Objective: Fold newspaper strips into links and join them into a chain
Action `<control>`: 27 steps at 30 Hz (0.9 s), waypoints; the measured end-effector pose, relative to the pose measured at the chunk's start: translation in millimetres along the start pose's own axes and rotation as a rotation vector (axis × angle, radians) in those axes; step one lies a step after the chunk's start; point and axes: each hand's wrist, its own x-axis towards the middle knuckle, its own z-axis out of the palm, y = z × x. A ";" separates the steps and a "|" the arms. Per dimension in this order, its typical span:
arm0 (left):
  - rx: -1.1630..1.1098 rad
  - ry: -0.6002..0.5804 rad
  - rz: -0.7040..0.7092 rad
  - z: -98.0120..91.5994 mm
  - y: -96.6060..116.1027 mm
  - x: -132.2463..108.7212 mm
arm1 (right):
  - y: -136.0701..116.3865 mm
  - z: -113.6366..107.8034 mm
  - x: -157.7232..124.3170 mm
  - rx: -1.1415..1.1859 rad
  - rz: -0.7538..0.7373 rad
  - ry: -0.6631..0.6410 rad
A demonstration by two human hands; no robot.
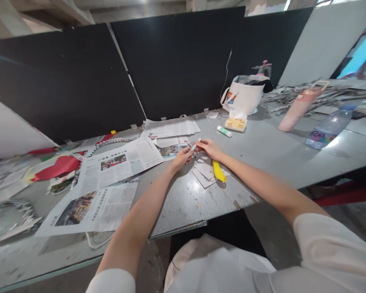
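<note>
A narrow white paper strip [196, 144] is pinched between my two hands over the table. The fingers of my left hand [183, 158] are closed on its lower end. At its upper end, my right hand [210, 149] grips it with thumb and fingertips. Several small pieces of paper [203, 176] lie under and in front of the hands. A curved yellow tool [218, 171] rests on them beside my right wrist; its kind is unclear.
Newspaper sheets [122, 162] spread to the left, near red paper [59, 167]. Behind my right hand are a glue stick [224, 131], a tissue pack [236, 123] and a white bag [245, 97]. A pink tumbler [300, 108] and a water bottle [329, 128] stand farther right.
</note>
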 end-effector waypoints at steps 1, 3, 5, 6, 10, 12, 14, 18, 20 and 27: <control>0.007 0.019 0.009 1.1 -1.9 1.5 | -0.8 0.6 -1.4 -0.043 -0.004 -0.010; 0.006 0.032 0.020 3.0 -4.6 4.3 | -2.2 1.5 -3.6 -0.124 -0.020 -0.016; -0.007 0.015 0.034 4.1 -4.8 5.5 | -3.4 2.2 -4.7 -0.165 -0.036 -0.012; -0.013 0.007 0.036 4.3 -3.8 5.2 | -3.9 2.5 -5.0 -0.167 -0.040 -0.011; -0.030 -0.001 -0.005 5.0 4.7 0.2 | -6.7 4.1 -5.2 -0.146 -0.043 -0.002; -0.036 -0.003 -0.014 5.5 9.0 -2.7 | -7.8 4.4 -5.6 -0.165 -0.046 0.014; -0.039 -0.006 -0.004 6.1 11.8 -5.0 | -7.8 4.1 -5.8 -0.196 -0.042 0.031; -0.043 -0.008 -0.008 6.3 13.2 -6.6 | -3.4 1.8 -4.8 -0.201 -0.026 0.025; -0.049 -0.018 0.000 6.0 12.7 -6.5 | -0.1 0.3 -3.6 -0.158 -0.038 -0.012; -0.027 -0.031 0.018 5.1 10.5 -5.7 | 5.3 -3.3 -0.6 -0.158 -0.077 -0.020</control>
